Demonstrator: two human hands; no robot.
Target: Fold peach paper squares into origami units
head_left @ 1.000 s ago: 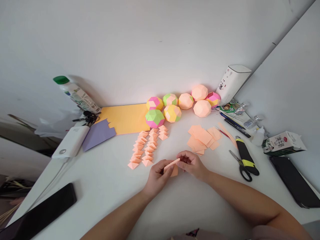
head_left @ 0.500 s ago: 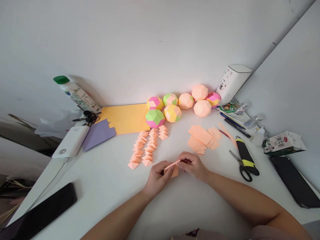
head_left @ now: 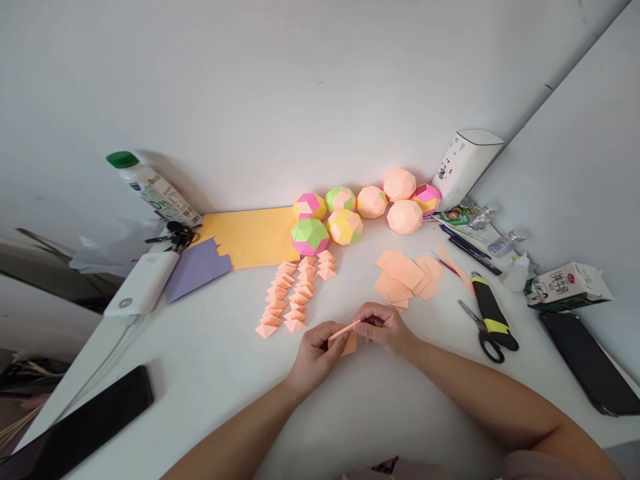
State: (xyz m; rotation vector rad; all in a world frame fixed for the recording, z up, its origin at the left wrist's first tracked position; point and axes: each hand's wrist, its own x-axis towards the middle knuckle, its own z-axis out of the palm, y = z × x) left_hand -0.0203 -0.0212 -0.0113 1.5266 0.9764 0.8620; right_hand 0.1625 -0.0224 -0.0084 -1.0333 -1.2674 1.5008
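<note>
The left hand (head_left: 317, 357) and right hand (head_left: 393, 331) are bare, down to the fingers (head_left: 367, 311). Behind the fingers, the left forearm (head_left: 240, 427) and right forearm (head_left: 480, 393) are bare too. Farther back from the fingers, toward the body, shows a strip of dull pinkish-grey shirt (head_left: 425, 471), bearing a dark patch (head_left: 386, 465) with reddish flecks, its pattern too small to read.

Plain peach on the held paper (head_left: 350, 344), folded pieces (head_left: 295, 293) and loose sheets (head_left: 406, 275); green, pink, yellow and peach facets across several far balls (head_left: 310, 237); yellow-orange on the left card (head_left: 253, 240), purple on the nearer sheet (head_left: 197, 272).
</note>
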